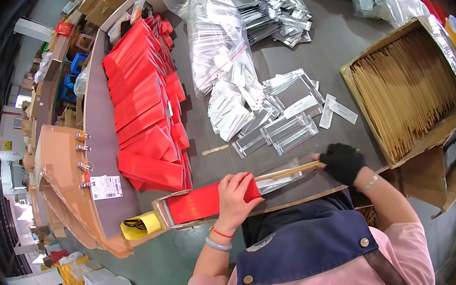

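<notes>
Left hand (235, 199) across the red sleeve (194, 203), right hand (341, 162) at the wooden sticks (286, 172)

Your bare left fingers lay closed over the sleeve, thumb near its mouth. Your gloved right fingertips looked drawn together on the sticks' far end; how tight that pinch was, I could not tell. The sleeve lay by the near edge of the table (208, 168), at 8 o'clock from your right hand, its long axis running 8 to 2. The sticks followed nearly that same line to the mouth, a clear packet (284, 184) beside them toward 5 o'clock. Your left was nearer the mouth; your right stood apart, toward 2.
</notes>
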A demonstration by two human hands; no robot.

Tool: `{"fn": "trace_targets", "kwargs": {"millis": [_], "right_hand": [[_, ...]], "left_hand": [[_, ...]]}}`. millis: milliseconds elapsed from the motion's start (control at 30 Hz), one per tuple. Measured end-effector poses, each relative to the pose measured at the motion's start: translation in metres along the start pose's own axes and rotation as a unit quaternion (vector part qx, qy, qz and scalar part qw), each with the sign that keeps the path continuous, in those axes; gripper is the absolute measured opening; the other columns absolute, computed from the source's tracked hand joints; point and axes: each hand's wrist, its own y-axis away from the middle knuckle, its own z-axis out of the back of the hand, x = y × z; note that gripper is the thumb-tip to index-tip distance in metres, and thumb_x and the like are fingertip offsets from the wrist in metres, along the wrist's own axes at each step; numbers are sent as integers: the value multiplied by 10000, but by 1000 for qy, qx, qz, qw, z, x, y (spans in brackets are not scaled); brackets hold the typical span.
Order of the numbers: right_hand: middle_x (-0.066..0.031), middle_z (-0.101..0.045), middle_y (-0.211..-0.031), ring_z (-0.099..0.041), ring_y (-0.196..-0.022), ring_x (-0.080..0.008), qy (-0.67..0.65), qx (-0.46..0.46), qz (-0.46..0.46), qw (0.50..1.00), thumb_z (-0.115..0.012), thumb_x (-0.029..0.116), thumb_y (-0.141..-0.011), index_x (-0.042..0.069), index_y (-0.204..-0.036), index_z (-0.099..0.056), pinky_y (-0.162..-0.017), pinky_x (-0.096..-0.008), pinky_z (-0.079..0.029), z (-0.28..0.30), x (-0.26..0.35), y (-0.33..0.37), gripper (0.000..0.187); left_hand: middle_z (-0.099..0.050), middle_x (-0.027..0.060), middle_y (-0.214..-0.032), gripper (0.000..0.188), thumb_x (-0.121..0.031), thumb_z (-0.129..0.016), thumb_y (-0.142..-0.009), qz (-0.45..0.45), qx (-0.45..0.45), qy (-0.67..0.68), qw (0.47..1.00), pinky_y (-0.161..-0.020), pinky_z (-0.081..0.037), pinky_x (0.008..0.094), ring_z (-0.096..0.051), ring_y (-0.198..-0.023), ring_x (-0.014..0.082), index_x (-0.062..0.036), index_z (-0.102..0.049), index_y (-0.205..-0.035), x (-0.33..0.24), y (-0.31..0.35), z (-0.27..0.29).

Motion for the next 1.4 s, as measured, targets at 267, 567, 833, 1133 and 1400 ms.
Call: {"fn": "trace_targets", "kwargs": {"millis": [267, 567, 833, 1133, 1400], "right_hand": [[-142, -625, -837, -615, -899, -321, -196, -162, -85, 963, -703, 109, -763, 64, -928, -670, -769, -403, -506, -24, 5, -22, 174], [-103, -572, -1102, -560, -1065, -314, -41, -152, 77, 984, -818, 379, -662, 104, -1137, -581, -892, -462, -430, -3, 65, -41, 598], [-105, -582, -1050, -563, -1011, -305, -37, -164, -5, 986, -812, 424, -632, 103, -1120, -577, -909, -455, -391, 30, 48, -26, 629], [-113, -580, -1041, -571, -975, -311, 29, -93, -6, 995, -824, 376, -595, 80, -1098, -587, -912, -436, -393, 35, 64, -25, 630], [-113, -580, -1050, -561, -1010, -308, 25, -17, 43, 999, -806, 409, -628, 71, -1098, -589, -932, -457, -389, 21, 71, -32, 617]], "left_hand": [[-543, 91, -1231, 739, -196, -869, -577, -15, 1, -33, 999, -976, -389, 444, -469, -1152, 331, -62, -578, -1242, -18, -22, -15], [-515, 120, -1213, 596, -120, -818, -597, -59, 45, -48, 996, -905, -426, 447, -491, -1119, 323, -168, -628, -1160, -30, -45, -3], [-584, 167, -1018, 180, 33, -645, -621, -110, -11, -157, 981, -825, -462, 438, -554, -984, 362, -29, -618, -788, 21, -80, 116], [-376, 212, -1463, 934, -503, -824, -658, 265, -55, -29, 962, -1127, -115, 622, -292, -1391, 362, -35, -462, -1381, 9, -8, -21], [-319, 213, -1493, 997, -483, -833, -658, 263, -60, 65, 961, -1139, -50, 614, -204, -1425, 386, -18, -387, -1419, 22, -2, -19]]}}
